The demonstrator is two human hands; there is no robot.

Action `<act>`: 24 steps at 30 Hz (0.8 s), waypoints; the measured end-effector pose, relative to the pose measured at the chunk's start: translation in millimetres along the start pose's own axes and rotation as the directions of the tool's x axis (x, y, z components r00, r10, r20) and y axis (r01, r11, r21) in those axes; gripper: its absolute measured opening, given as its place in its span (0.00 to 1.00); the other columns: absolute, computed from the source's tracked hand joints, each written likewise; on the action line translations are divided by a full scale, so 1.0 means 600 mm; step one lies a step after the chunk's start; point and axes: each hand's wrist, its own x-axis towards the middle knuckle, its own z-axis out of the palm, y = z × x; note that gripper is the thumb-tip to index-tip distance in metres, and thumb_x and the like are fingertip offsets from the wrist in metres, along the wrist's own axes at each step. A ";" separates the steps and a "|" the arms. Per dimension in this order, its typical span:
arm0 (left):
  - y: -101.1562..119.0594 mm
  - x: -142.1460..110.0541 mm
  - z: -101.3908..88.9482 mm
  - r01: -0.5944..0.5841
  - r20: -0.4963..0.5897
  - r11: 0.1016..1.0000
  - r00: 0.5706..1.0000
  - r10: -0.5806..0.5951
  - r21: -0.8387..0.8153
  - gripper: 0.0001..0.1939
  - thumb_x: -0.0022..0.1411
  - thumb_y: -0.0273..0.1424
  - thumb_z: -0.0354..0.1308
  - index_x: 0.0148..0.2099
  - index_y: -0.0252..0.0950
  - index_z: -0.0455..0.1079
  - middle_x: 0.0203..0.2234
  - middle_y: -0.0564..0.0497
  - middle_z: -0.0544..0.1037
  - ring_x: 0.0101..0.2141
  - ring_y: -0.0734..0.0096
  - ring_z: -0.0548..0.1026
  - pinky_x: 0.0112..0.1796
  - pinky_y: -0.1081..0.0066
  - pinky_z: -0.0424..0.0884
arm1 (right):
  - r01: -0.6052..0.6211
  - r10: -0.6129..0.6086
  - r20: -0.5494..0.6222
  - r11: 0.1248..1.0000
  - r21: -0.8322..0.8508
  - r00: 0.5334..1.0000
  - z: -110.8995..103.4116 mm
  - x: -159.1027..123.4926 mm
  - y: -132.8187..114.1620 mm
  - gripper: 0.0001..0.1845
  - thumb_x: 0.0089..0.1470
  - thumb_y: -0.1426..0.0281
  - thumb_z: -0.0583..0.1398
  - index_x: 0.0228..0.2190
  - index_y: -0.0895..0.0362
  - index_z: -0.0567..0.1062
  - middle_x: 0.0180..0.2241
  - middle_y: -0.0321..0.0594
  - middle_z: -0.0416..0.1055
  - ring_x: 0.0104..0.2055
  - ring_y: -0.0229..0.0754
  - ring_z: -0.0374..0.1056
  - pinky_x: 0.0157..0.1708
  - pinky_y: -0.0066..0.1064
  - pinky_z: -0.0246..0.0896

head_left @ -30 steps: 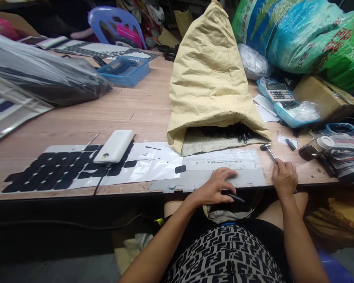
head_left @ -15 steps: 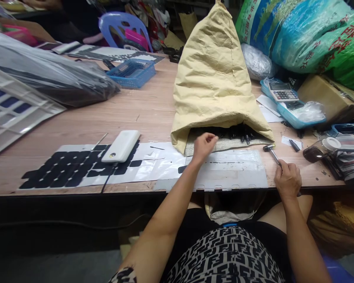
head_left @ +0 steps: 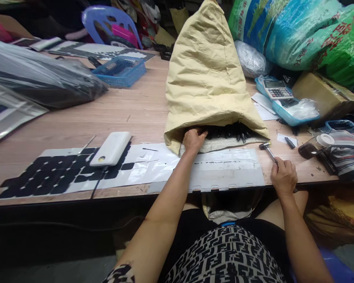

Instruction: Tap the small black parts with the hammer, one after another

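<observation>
While the right hand [head_left: 284, 176] clasps a hammer [head_left: 270, 152], the sack [head_left: 208, 74] hides whether the left hand [head_left: 194, 140] pinches anything.

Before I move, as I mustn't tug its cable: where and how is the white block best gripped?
Probably around its middle, from above, fingers on both long sides: the white block is a long, slim slab, and the cable shows at its near end.

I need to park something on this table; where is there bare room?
The widest bare patch of table lies between the blue basket, yellow sack and white power bank. A smaller one, with a few scraps, lies between the right hand and striped cloth. It's crowded around the calculator and jar.
</observation>
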 end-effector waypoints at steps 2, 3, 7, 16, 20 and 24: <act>-0.012 -0.011 -0.006 -0.085 0.012 0.996 0.996 0.085 -0.008 0.21 0.60 0.42 0.64 0.52 0.38 0.80 0.41 0.44 0.83 0.46 0.54 0.78 0.45 0.64 0.72 | 0.005 -0.005 -0.003 1.000 -0.007 1.000 0.002 0.000 0.002 0.17 0.64 0.68 0.55 0.49 0.53 0.79 0.36 0.43 0.68 0.37 0.45 0.57 0.36 0.35 0.47; -0.016 -0.015 -0.010 -0.105 0.021 0.994 0.994 0.105 -0.011 0.20 0.59 0.41 0.65 0.52 0.38 0.80 0.41 0.46 0.84 0.45 0.56 0.78 0.45 0.65 0.72 | 0.006 -0.006 -0.005 1.000 -0.008 1.000 0.003 0.000 0.002 0.17 0.63 0.68 0.55 0.49 0.53 0.79 0.36 0.43 0.68 0.37 0.45 0.57 0.35 0.35 0.46; -0.031 -0.032 -0.037 -0.066 0.011 0.996 0.998 0.067 -0.053 0.15 0.57 0.36 0.68 0.45 0.37 0.83 0.36 0.48 0.84 0.40 0.59 0.79 0.42 0.66 0.72 | -0.002 0.002 -0.014 1.000 -0.003 1.000 0.003 0.001 0.003 0.17 0.64 0.68 0.55 0.49 0.54 0.79 0.36 0.43 0.68 0.37 0.45 0.57 0.36 0.35 0.46; -0.026 -0.154 -0.022 -0.374 0.165 0.835 0.868 0.468 -0.404 0.13 0.56 0.37 0.69 0.42 0.37 0.82 0.32 0.49 0.81 0.30 0.68 0.73 0.33 0.69 0.69 | -0.006 0.006 -0.005 1.000 -0.002 1.000 0.003 0.001 0.002 0.17 0.63 0.68 0.55 0.49 0.53 0.79 0.36 0.44 0.68 0.37 0.45 0.57 0.36 0.35 0.47; -0.004 -0.181 0.025 -0.543 0.232 0.773 0.746 0.624 -0.329 0.09 0.58 0.33 0.68 0.42 0.39 0.82 0.32 0.50 0.80 0.38 0.64 0.73 0.41 0.65 0.68 | -0.007 0.007 -0.006 1.000 0.011 1.000 0.002 0.001 0.001 0.17 0.63 0.67 0.55 0.48 0.53 0.79 0.37 0.44 0.68 0.37 0.45 0.57 0.36 0.36 0.47; -0.002 -0.184 0.043 -0.604 0.225 0.758 0.726 0.650 -0.245 0.11 0.57 0.34 0.68 0.44 0.41 0.82 0.33 0.51 0.78 0.38 0.62 0.71 0.43 0.63 0.67 | -0.033 0.033 -0.001 0.999 0.044 0.999 0.002 0.001 0.001 0.18 0.62 0.65 0.56 0.49 0.54 0.79 0.37 0.45 0.68 0.37 0.45 0.57 0.36 0.36 0.48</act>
